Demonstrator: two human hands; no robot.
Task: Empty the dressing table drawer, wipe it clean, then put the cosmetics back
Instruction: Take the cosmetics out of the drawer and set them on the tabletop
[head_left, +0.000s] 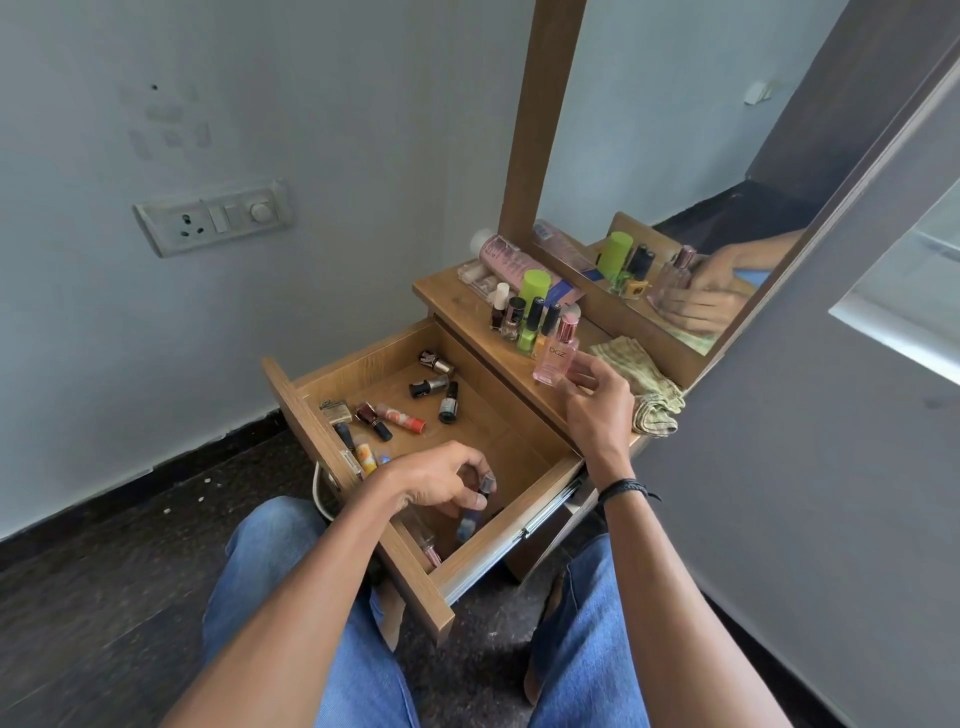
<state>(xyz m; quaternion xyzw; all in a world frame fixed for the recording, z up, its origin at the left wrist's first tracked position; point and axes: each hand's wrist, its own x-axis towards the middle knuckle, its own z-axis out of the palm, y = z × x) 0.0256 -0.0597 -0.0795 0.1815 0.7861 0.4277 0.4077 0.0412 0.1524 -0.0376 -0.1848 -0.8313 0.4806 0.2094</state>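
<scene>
The wooden drawer (519, 431) of the dressing table stands pulled out, with several nail polish bottles (434, 385) and lipsticks (400, 417) lying loose inside. My left hand (441, 480) reaches into its near end and pinches a small dark-capped bottle (486, 486). My right hand (592, 395) is by a pink perfume bottle (557, 352) that stands on the table top (457, 296); its fingers touch or nearly touch the glass. Several bottles, one with a green cap (535, 285), stand in a cluster behind the perfume.
A folded checked cloth (644, 384) lies on the table top right of my right hand. A mirror (675, 208) in a wooden frame rises behind. A pink tube (506, 260) lies at the back. A switch panel (213, 218) is on the wall. My knees sit below the drawer.
</scene>
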